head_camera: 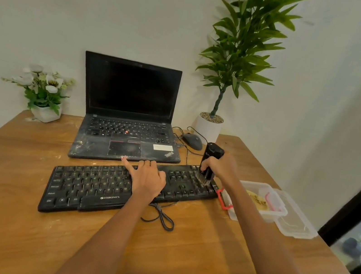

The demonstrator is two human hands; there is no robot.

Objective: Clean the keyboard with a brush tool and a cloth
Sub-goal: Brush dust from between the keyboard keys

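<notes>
A black keyboard (95,184) lies slanted across the wooden table (4,227), in front of a dusty laptop. My left hand (147,178) rests flat on the keyboard's middle, fingers spread and straight. My right hand (218,167) grips a black brush tool (212,154) held upright. Its bristles touch the keys at the keyboard's right end. A yellow cloth (257,201) lies inside a clear plastic box to the right of the keyboard.
The open laptop (128,113) stands behind the keyboard, with a mouse (192,140) and cables to its right. A tall potted plant (209,127) and a small flower pot (45,111) sit at the back. The clear box (279,211) and its lid lie near the table's right edge.
</notes>
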